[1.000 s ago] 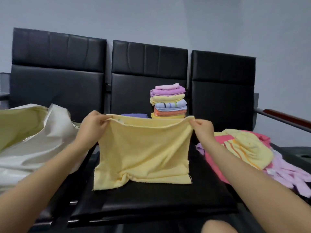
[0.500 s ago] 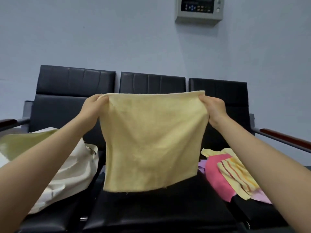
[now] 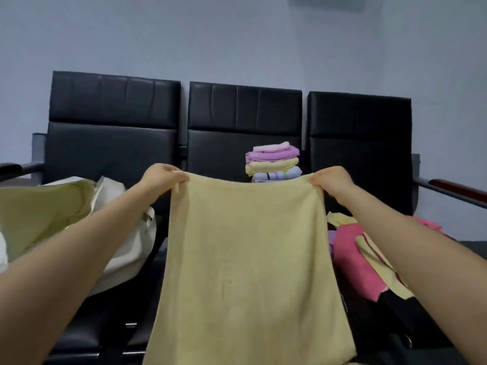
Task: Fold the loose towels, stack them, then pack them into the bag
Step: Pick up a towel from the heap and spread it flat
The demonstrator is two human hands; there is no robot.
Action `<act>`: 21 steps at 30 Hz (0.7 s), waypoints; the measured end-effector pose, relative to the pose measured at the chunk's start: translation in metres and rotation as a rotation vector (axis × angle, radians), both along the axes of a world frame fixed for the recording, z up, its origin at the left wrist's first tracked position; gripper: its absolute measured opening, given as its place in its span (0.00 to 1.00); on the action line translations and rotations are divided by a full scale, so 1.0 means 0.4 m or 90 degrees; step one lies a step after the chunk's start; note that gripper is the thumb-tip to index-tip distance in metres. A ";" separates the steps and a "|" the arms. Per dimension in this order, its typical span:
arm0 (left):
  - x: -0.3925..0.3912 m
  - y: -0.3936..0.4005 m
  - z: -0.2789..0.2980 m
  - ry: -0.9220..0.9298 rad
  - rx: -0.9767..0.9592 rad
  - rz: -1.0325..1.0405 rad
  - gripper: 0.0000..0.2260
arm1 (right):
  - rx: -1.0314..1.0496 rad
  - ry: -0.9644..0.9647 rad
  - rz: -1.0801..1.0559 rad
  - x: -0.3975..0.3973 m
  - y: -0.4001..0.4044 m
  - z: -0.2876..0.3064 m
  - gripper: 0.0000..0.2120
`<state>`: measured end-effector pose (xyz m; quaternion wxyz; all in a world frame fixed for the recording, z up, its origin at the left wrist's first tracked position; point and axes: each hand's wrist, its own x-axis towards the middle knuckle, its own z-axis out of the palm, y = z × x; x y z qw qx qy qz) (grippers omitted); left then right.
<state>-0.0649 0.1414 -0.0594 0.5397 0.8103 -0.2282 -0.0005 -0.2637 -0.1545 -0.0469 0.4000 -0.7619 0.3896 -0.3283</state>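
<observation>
Nearest, spread flat and hanging full length: a pale yellow towel (image 3: 247,270), lower edge running out of the bottom of the picture, top edge pulled fairly taut with a slight sag in the middle. Gripping the top left corner, fingers curled over the hem: the left hand (image 3: 162,179). Gripping the top right corner the same way: the right hand (image 3: 330,180), both forearms stretched forward and well apart. Below and behind the towel, the black seat (image 3: 110,330) of a row of three joined chairs. On the left seat, slumped and open at the mouth: a cream bag (image 3: 123,248) with a yellow-green lining. On the right seat, a loose heap of unfolded towels (image 3: 355,259), pink, purple and yellow with red stripes, partly hidden by the right forearm. Farther back on the middle seat, against the backrest: a stack of folded towels (image 3: 274,162), pink on top, then purple, yellow and a blue striped one, its base hidden behind the held towel. Behind everything, a plain grey wall (image 3: 237,43)
</observation>
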 end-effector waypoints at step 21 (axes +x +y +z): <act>0.303 -0.269 -0.524 -0.158 0.308 0.163 0.13 | 0.100 -0.050 0.023 0.329 -0.177 -0.550 0.26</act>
